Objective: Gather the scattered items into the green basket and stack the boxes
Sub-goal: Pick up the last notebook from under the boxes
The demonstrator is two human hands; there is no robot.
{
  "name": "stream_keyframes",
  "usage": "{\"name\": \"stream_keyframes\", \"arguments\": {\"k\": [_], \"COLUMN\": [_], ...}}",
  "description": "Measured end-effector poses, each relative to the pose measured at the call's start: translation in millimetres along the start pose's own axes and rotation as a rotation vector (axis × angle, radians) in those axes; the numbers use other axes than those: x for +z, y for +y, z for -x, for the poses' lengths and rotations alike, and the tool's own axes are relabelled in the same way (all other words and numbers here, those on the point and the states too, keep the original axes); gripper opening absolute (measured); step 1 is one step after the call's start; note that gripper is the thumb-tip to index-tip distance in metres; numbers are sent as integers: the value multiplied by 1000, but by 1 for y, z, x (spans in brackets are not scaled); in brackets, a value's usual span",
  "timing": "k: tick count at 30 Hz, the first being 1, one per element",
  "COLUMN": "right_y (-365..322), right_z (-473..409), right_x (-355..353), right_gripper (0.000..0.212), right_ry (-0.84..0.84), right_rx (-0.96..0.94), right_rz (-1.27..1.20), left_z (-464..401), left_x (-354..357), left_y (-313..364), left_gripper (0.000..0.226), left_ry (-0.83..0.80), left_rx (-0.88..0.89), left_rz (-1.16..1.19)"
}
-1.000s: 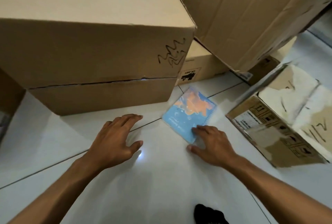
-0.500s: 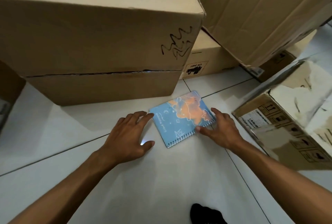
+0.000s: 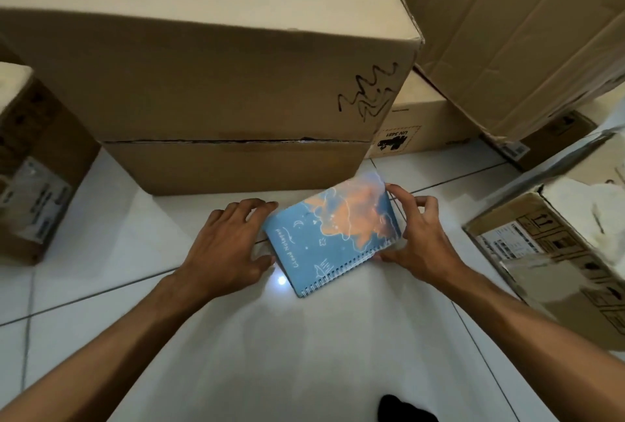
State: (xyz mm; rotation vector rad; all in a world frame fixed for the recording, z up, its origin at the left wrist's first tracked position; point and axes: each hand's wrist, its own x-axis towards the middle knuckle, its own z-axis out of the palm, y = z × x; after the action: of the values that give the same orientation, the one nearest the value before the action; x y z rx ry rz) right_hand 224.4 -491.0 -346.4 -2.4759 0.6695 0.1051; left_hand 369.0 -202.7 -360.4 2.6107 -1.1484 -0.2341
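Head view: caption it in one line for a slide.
Both hands, left hand and right hand, lift a blue spiral notebook off the white tiled floor among cardboard boxes.

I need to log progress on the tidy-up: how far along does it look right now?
Early. Done: one large cardboard box already sits on a lower box. In hand: the right hand grips the blue spiral notebook, tilted up off the tiled floor; the left hand touches its other edge. Left: no green basket shows, and a torn box lies loose.
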Motion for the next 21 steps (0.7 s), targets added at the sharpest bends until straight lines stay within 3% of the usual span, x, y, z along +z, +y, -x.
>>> {"name": "stream_keyframes", "arguments": {"k": [2, 4, 8, 13, 18, 21], "right_y": [-11, -15, -15, -25, -61, -97], "right_z": [0, 0, -3, -10, -16, -19], "right_x": [6, 15, 32, 30, 26, 24], "right_gripper": [118, 115, 95, 73, 57, 59], "right_ry": [-15, -86, -307, -411, -195, -77], "right_rx": [-51, -150, -348, -514, -743, -795], "right_rz": [16, 184, 499, 789, 863, 839], "left_z": [7, 14, 29, 37, 43, 48], "left_x": [-3, -6, -9, -16, -24, -36], "left_y": [-7, -14, -31, -47, -53, -58], "left_gripper": [87, 89, 90, 89, 90, 90], "left_ry": [3, -9, -27, 21, 59, 83], "left_rx": [-28, -49, -90, -131, -131, -145], "left_rz": [-15, -26, -34, -25, -16, -12]}}
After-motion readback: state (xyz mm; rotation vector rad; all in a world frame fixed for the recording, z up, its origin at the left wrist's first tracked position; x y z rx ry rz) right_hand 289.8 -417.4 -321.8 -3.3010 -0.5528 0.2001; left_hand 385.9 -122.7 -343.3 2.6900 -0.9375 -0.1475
